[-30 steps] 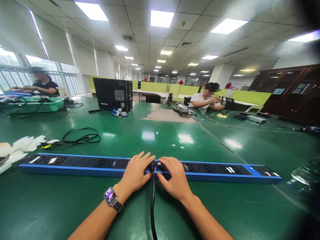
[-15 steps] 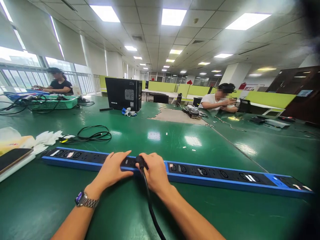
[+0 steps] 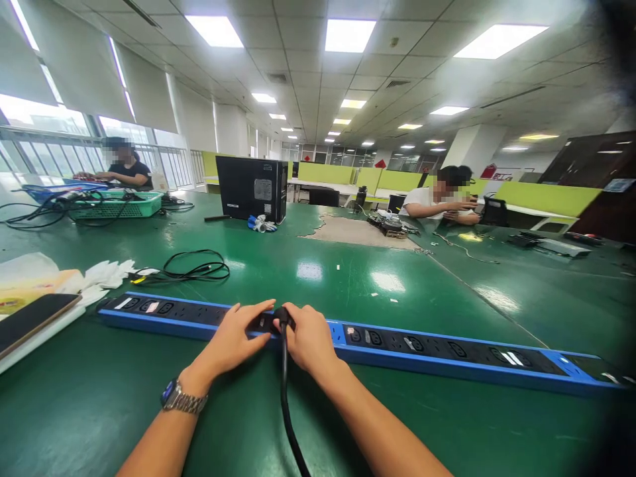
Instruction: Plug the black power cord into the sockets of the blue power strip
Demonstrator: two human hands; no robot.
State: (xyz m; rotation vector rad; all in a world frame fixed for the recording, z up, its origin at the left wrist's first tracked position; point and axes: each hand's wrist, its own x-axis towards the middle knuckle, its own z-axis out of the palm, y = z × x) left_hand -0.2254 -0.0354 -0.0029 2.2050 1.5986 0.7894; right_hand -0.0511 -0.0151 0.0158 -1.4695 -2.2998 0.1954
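Note:
A long blue power strip (image 3: 293, 352) with black sockets lies across the green table in front of me. My left hand (image 3: 238, 334), with a watch on its wrist, straddles the strip left of its middle, thumb at the near edge and fingers over the far edge. My right hand (image 3: 311, 338) is closed on a black plug (image 3: 283, 317) pressed down at a socket in the strip's middle. How deep the plug sits is hidden by my fingers. From it a thick black cord (image 3: 285, 391) runs down toward me.
A coiled black cable (image 3: 193, 268), a phone (image 3: 34, 321) and tissues (image 3: 106, 275) lie at left. Beyond stand a green basket (image 3: 119, 207) of cables and a black computer case (image 3: 251, 189) with gloves (image 3: 262, 224) beside it. Two other people sit farther off.
The view has shifted slightly, moving the scene to the right. The cord now hangs straighter below the plug. Both hands keep their places on the strip and the plug.

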